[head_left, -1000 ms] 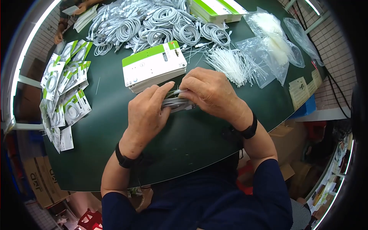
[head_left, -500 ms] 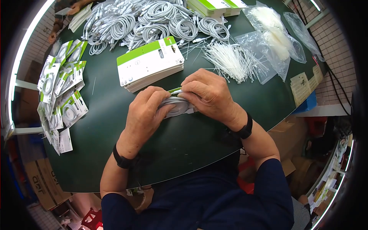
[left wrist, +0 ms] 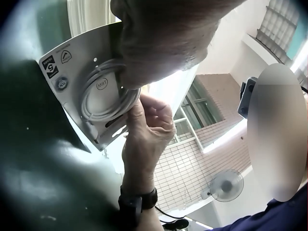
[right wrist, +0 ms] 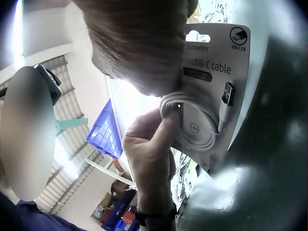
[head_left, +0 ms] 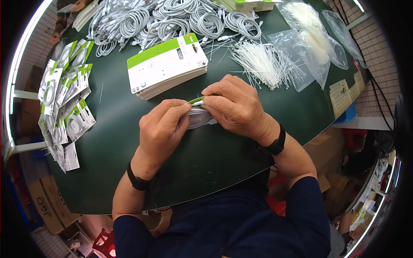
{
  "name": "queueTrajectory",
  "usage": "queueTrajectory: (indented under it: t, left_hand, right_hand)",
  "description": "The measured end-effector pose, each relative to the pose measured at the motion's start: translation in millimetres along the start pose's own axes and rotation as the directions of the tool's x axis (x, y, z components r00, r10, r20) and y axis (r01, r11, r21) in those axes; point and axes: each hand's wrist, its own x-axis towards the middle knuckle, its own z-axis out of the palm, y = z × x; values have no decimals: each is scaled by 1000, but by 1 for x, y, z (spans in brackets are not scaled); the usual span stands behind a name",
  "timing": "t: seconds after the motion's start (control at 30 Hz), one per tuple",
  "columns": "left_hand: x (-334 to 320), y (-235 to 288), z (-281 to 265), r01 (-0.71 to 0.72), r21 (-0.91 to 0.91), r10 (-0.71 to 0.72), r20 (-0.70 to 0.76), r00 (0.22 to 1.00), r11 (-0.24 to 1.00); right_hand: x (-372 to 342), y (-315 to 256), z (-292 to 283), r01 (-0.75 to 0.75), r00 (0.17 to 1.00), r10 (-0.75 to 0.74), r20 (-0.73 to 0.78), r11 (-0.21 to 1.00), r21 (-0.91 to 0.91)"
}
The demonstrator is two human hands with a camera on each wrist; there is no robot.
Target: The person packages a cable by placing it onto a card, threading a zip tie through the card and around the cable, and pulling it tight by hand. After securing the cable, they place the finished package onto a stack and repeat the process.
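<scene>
A coiled white USB-C cable [head_left: 198,118] lies against a printed white and green packaging card [right wrist: 226,57], held up between my two hands over the table. My left hand [head_left: 161,127] grips the coil and card from the left, thumb on the coil and index finger at the card's green edge. From the other side my right hand [head_left: 236,105] pinches the cable's upper part at that edge. A USB plug [right wrist: 228,94] shows on the card's face in the right wrist view. Fingertips of both hands are partly hidden behind the coil.
Beyond my hands stands a stack of cards [head_left: 167,64]. A large heap of coiled cables [head_left: 172,21] covers the back. White cable ties [head_left: 264,64] and plastic bags [head_left: 314,43] lie at right, carded cables [head_left: 64,94] at left. Another person's hand [head_left: 55,38] shows at back left.
My left index finger, raised earlier, has come down to the card's green edge. Both hands keep hold of the cable and card. The head view has shifted slightly.
</scene>
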Motion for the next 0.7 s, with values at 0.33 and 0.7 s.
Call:
queueTrajectory:
  t: [0.33, 0.7]
  left_hand:
    - [-1, -5, 5, -65, 49, 67, -31, 997, 997]
    - [0, -11, 8, -144, 76, 146, -23, 989, 987]
  right_hand:
    - [-1, 2, 2, -25, 999, 25, 31, 1000, -6]
    - [-1, 5, -3, -42, 994, 40, 101, 999, 21]
